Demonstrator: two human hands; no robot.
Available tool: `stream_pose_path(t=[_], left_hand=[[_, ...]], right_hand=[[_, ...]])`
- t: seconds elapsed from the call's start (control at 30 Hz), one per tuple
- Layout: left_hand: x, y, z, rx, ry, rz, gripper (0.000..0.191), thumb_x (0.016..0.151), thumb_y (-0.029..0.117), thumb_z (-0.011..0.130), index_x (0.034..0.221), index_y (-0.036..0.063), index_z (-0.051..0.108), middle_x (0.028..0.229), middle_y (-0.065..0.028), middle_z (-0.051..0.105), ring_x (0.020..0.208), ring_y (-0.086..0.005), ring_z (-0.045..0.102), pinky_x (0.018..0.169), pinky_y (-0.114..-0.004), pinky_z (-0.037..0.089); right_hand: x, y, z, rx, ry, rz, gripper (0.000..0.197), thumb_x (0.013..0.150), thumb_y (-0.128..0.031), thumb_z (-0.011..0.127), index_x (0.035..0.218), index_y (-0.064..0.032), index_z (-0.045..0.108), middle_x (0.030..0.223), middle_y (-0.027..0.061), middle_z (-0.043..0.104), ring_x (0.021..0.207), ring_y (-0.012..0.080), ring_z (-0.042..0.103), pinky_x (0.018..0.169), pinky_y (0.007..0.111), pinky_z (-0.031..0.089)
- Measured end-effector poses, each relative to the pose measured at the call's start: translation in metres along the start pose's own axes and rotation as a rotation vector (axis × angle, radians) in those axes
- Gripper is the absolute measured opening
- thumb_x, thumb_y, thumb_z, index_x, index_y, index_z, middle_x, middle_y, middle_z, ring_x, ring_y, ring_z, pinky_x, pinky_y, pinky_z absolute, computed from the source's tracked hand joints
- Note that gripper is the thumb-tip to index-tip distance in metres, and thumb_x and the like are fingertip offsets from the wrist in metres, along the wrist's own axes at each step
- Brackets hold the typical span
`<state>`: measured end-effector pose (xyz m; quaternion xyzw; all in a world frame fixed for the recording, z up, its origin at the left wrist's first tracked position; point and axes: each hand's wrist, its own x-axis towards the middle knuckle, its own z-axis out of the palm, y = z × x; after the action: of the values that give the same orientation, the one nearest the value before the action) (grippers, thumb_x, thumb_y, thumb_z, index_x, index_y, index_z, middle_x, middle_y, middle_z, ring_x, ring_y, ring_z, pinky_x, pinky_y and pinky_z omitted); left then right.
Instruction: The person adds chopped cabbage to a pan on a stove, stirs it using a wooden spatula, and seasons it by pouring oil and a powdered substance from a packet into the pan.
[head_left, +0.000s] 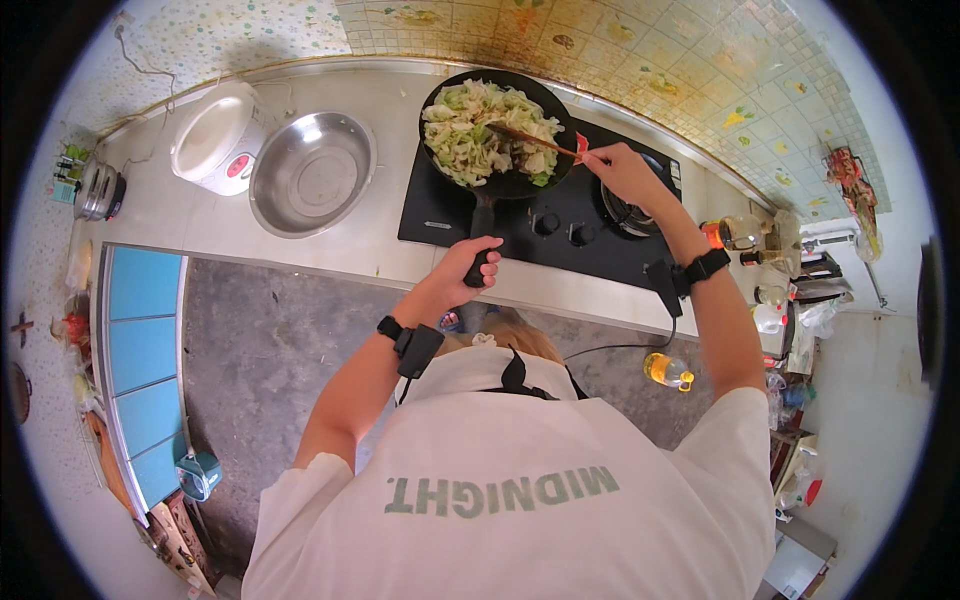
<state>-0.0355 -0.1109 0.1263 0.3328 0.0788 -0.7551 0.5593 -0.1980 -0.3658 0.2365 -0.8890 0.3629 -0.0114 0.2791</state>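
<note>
A black frying pan (459, 187) sits over the left side of a black gas cooktop (517, 244). Chopped cabbage (487, 124) fills most of it. My left hand (465, 268) is wrapped around the pan's black handle (483, 217), near its end. With my right hand (622, 174) I hold a wooden spatula (536, 140) by its handle. The spatula's far end rests in the cabbage, right of the pan's middle. Beneath my right forearm, the right burner (626, 210) is partly hidden. Two control knobs (562, 229) sit in front of the burners.
Left of the cooktop stand a wide steel basin (315, 176) and a white rice cooker (217, 139). Oil and sauce bottles (742, 231) crowd the counter's right end. A bottle of yellow oil (667, 370) stands on the floor. Tiled wall (622, 52) rises behind the counter.
</note>
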Motion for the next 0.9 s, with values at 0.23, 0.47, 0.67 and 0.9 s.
stream_pose_path(t=[0.23, 0.47, 0.67, 0.9], left_hand=[[0.006, -0.001, -0.001, 0.032, -0.017, -0.016, 0.018, 0.089, 0.009, 0.063, 0.078, 0.0100, 0.048, 0.069, 0.0004, 0.052, 0.053, -0.0094, 0.045, 0.047, -0.026, 0.038], [0.002, 0.000, -0.003, 0.051, 0.034, 0.005, 0.014, 0.090, 0.010, 0.062, 0.083, 0.0104, 0.050, 0.069, 0.0023, 0.050, 0.052, -0.0071, 0.043, 0.045, -0.023, 0.035], [0.005, 0.000, -0.002, 0.027, -0.027, -0.005, 0.017, 0.088, 0.007, 0.062, 0.078, 0.0090, 0.049, 0.069, -0.0001, 0.052, 0.053, -0.0100, 0.046, 0.046, -0.026, 0.037], [0.000, -0.001, 0.000, 0.050, 0.006, 0.028, 0.015, 0.090, 0.010, 0.061, 0.082, 0.0102, 0.049, 0.069, 0.0022, 0.051, 0.051, -0.0072, 0.043, 0.044, -0.023, 0.035]], right_hand=[[0.052, 0.000, 0.037, -0.208, 0.115, -0.183, 0.033, 0.094, -0.028, 0.054, 0.089, 0.0020, 0.069, 0.079, 0.0244, 0.066, 0.076, 0.0414, 0.064, 0.071, 0.047, 0.052], [0.006, -0.012, 0.018, -0.152, 0.048, -0.247, 0.031, 0.093, -0.026, 0.054, 0.089, 0.0015, 0.069, 0.082, 0.0214, 0.065, 0.079, 0.0421, 0.063, 0.076, 0.047, 0.051], [0.041, -0.010, 0.001, -0.146, 0.031, -0.153, 0.035, 0.094, -0.030, 0.052, 0.084, -0.0002, 0.068, 0.076, 0.0218, 0.066, 0.077, 0.0412, 0.064, 0.073, 0.046, 0.053], [0.042, 0.006, 0.045, -0.316, 0.061, -0.262, 0.034, 0.092, -0.023, 0.051, 0.074, 0.0015, 0.065, 0.075, 0.0224, 0.065, 0.072, 0.0423, 0.063, 0.072, 0.048, 0.053]])
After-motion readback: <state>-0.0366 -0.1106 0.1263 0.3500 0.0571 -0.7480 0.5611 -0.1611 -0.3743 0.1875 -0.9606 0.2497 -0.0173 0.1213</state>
